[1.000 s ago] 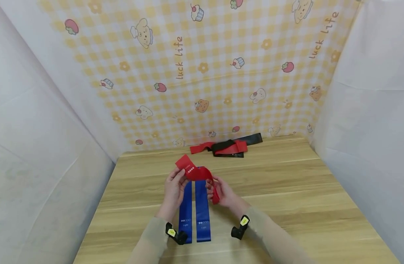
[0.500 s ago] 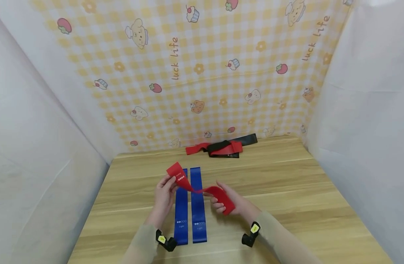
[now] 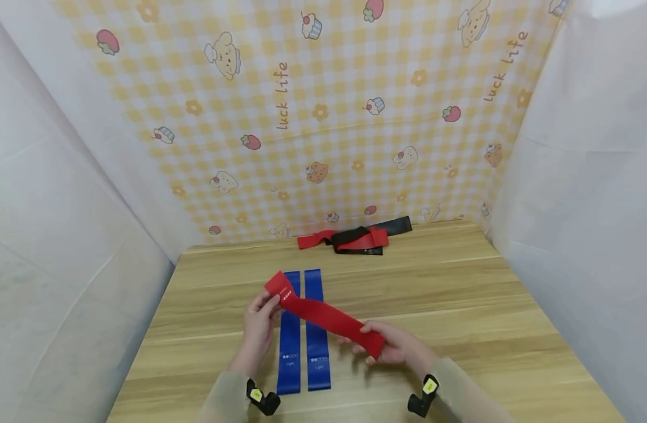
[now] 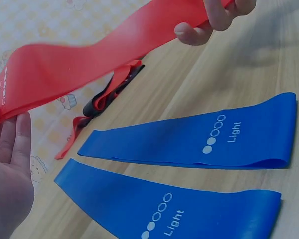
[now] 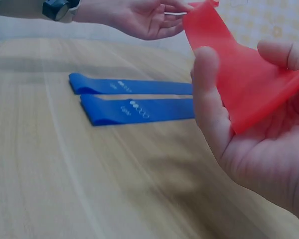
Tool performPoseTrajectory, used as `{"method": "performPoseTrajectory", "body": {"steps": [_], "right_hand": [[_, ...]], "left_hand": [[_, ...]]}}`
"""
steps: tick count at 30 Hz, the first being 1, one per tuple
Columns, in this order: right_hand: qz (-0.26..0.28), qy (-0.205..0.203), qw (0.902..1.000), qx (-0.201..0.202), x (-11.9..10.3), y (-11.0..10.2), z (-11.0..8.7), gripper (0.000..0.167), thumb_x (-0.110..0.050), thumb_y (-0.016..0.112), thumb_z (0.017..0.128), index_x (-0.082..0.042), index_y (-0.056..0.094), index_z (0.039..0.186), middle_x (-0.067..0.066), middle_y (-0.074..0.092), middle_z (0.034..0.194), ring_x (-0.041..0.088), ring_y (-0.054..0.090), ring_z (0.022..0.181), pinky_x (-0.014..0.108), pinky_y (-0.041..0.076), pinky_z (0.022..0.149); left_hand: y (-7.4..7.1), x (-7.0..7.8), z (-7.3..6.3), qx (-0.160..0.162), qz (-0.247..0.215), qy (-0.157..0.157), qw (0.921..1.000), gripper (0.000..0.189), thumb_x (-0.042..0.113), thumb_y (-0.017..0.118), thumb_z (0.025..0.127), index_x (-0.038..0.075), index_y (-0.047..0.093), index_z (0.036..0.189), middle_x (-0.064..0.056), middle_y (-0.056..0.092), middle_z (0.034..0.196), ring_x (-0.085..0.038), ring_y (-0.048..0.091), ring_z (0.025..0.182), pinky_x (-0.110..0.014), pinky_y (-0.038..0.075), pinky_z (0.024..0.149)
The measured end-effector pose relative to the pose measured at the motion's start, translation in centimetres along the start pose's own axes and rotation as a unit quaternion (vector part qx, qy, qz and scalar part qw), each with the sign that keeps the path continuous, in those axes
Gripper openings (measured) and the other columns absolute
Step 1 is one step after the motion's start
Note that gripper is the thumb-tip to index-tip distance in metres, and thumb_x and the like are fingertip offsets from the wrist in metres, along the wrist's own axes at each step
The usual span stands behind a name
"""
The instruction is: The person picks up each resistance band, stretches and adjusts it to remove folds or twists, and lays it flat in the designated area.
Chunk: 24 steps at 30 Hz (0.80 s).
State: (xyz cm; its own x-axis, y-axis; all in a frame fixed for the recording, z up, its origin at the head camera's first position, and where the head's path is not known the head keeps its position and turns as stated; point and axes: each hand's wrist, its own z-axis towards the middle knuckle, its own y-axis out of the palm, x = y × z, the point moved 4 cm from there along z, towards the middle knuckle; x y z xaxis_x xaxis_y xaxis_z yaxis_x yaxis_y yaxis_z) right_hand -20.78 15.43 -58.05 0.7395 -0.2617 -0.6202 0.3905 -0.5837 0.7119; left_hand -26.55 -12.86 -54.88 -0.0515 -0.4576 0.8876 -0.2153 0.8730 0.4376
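A red resistance band (image 3: pixel 326 317) with printed dots stretches slantwise above two blue resistance bands. My left hand (image 3: pixel 259 323) pinches its upper left end, near the white print. My right hand (image 3: pixel 389 343) holds the lower right end, thumb over the band and fingers beneath. In the right wrist view the red band (image 5: pixel 249 74) lies across my right palm. The blue bands, a left one (image 3: pixel 289 367) and a right one (image 3: pixel 318 364), lie flat side by side on the table, each marked "Light". The red band covers part of both.
A tangled pile of red bands (image 3: pixel 363 241) and black bands (image 3: pixel 397 226) lies at the table's back edge, against a yellow checked cloth (image 3: pixel 323 141). White sheets hang at the left and right. The wooden table (image 3: pixel 461 305) extends to both sides.
My right hand has moved right and toward me, drawing the red band from curled and twisted to nearly straight. My left hand has shifted slightly left and nearer, still pinching its end.
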Motion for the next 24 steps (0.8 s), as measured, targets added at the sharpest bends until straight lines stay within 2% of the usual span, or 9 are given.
{"method": "performPoseTrajectory", "body": {"steps": [4,8,11,15,18,21,24], "right_hand": [[0.004,0.006,0.9999,-0.013,0.4,-0.2,-0.5,0.063,-0.021,0.034,0.102,-0.009,0.008,0.157,0.022,0.04,0.152,0.021,0.063,0.11,0.032,0.057,0.08],[0.006,-0.005,0.9999,-0.01,0.8,-0.6,-0.7,0.059,-0.021,0.031,0.104,-0.004,0.007,0.156,0.025,0.036,0.153,0.031,0.057,0.123,0.043,0.054,0.091],[0.016,-0.022,0.9993,0.027,1.2,-1.2,-0.9,0.054,-0.021,0.032,0.105,-0.004,0.013,0.153,0.027,0.048,0.142,0.028,0.063,0.115,0.038,0.056,0.088],[0.035,-0.045,0.992,0.113,1.6,-2.2,-1.0,0.052,-0.022,0.04,0.105,-0.007,0.018,0.15,0.019,0.057,0.123,0.021,0.07,0.093,0.025,0.056,0.074],[0.04,-0.057,0.9869,0.146,1.5,-2.8,-1.1,0.058,-0.023,0.042,0.104,-0.006,0.015,0.152,0.02,0.056,0.123,0.027,0.07,0.097,0.033,0.058,0.08],[0.037,-0.064,0.9855,0.153,1.4,-3.1,-1.1,0.062,-0.022,0.043,0.103,-0.002,0.012,0.154,0.02,0.057,0.127,0.034,0.066,0.107,0.046,0.054,0.092],[0.038,-0.067,0.9851,0.154,1.1,-3.2,-1.3,0.063,-0.021,0.043,0.103,0.0,0.012,0.154,0.02,0.057,0.129,0.037,0.064,0.112,0.052,0.049,0.096]], "left_hand": [[-0.1,-0.3,0.0,-0.004,-0.005,0.003,1.0,0.025,-0.005,0.063,0.093,0.016,0.072,0.084,-0.001,0.068,0.089,-0.013,0.068,0.071,-0.026,0.058,0.069],[-0.2,-0.3,0.0,-0.004,-0.001,0.001,1.0,0.019,-0.003,0.064,0.093,0.014,0.071,0.086,-0.001,0.068,0.089,-0.013,0.068,0.071,-0.027,0.058,0.071],[-0.2,-0.4,0.0,0.008,0.002,-0.001,1.0,0.02,-0.003,0.065,0.093,0.014,0.071,0.084,-0.001,0.068,0.087,-0.013,0.068,0.072,-0.029,0.058,0.075],[-0.2,-0.5,-0.1,0.022,0.001,-0.004,0.9998,0.024,-0.002,0.065,0.092,0.014,0.07,0.076,0.0,0.068,0.082,-0.011,0.068,0.071,-0.031,0.058,0.081],[-0.1,-0.6,-0.2,0.019,-0.006,-0.008,0.9998,0.026,0.002,0.066,0.093,0.014,0.067,0.071,0.001,0.071,0.079,-0.011,0.07,0.073,-0.029,0.057,0.08],[0.0,-0.7,-0.2,0.018,-0.007,-0.013,0.9997,0.027,0.007,0.067,0.094,0.013,0.066,0.068,0.0,0.073,0.081,-0.011,0.072,0.076,-0.027,0.057,0.079],[-0.1,-0.9,-0.2,0.026,0.005,-0.017,0.9995,0.028,0.009,0.07,0.093,0.012,0.064,0.066,-0.001,0.074,0.082,-0.012,0.072,0.077,-0.026,0.058,0.078]]}}
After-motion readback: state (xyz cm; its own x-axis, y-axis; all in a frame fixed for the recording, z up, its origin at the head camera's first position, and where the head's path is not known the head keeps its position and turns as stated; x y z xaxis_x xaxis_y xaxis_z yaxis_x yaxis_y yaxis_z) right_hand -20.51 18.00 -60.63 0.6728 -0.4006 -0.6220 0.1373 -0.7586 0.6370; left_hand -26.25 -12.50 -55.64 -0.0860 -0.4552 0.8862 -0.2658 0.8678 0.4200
